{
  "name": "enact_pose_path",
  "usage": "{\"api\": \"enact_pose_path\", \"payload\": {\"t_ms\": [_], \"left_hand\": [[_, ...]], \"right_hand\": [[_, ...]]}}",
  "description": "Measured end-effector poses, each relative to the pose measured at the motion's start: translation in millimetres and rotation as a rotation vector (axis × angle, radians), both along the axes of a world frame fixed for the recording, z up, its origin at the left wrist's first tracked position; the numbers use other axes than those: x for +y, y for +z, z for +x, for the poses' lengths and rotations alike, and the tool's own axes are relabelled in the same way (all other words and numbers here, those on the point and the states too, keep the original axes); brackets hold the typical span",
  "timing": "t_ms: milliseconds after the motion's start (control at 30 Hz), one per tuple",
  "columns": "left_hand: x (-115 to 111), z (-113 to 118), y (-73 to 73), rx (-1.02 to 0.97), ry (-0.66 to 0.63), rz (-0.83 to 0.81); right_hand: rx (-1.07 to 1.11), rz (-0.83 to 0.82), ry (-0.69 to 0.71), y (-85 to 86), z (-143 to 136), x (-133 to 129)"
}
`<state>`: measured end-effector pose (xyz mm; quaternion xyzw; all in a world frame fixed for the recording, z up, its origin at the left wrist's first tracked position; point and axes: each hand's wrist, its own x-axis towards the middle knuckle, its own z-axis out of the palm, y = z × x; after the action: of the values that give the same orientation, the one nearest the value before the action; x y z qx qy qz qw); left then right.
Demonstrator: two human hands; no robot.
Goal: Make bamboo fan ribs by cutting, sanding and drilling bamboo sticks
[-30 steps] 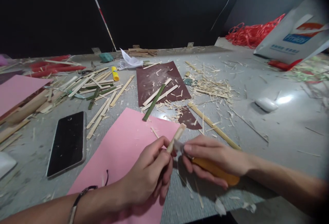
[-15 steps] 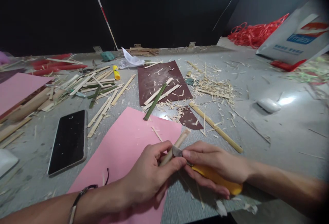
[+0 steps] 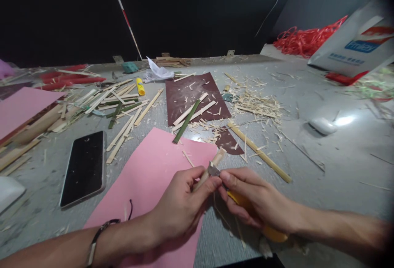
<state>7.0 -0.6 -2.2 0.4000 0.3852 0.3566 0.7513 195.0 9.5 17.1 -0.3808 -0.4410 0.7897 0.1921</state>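
Note:
A pale bamboo piece (image 3: pixel 219 157) points up and away from my left hand (image 3: pixel 184 202), whose fingers are wrapped round its near part. My right hand (image 3: pixel 255 198) grips a yellow-handled knife (image 3: pixel 273 233), most of the handle lying under the palm. The knife's grey blade (image 3: pixel 213 169) rests against the bamboo, and my left thumb is close beside it. Both hands are near each other at the right edge of the pink paper (image 3: pixel 147 169).
A phone (image 3: pixel 83 169) lies left. Bamboo strips (image 3: pixel 123 132), a glue stick (image 3: pixel 140 86) and dark red sandpaper (image 3: pixel 197 83) lie beyond. Shavings (image 3: pixel 258 104), a white mouse (image 3: pixel 322 126) and a white bag (image 3: pixel 353 50) are on the right.
The blade has moved slightly up along the bamboo, and its angle has changed. My right hand has turned a little, hiding more of the yellow handle. A curl shows at the bamboo's tip.

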Motion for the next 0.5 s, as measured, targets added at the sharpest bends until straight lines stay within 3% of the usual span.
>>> {"api": "enact_pose_path", "payload": {"t_ms": [100, 200, 267, 333, 500], "left_hand": [[-3.7, -2.4, -0.6, 0.061, 0.009, 0.046], [-7.4, -6.9, -2.0, 0.102, -0.056, 0.02], [-8.2, -9.1, -2.6, 0.094, -0.082, -0.025], [-7.9, -10.0, -2.5, 0.055, -0.101, -0.058], [-8.2, -9.6, -2.2, -0.033, -0.129, -0.087]], "right_hand": [[0.0, 0.092, -0.221, 8.0, 16.0, 24.9], [0.07, 0.255, -0.67, 21.1, 42.6, 63.0], [0.121, 0.29, -0.726, 25.8, 53.8, 77.4], [0.112, 0.249, -0.594, 23.5, 53.6, 75.4], [0.087, 0.046, 0.015, 4.4, 27.7, 37.3]]}}
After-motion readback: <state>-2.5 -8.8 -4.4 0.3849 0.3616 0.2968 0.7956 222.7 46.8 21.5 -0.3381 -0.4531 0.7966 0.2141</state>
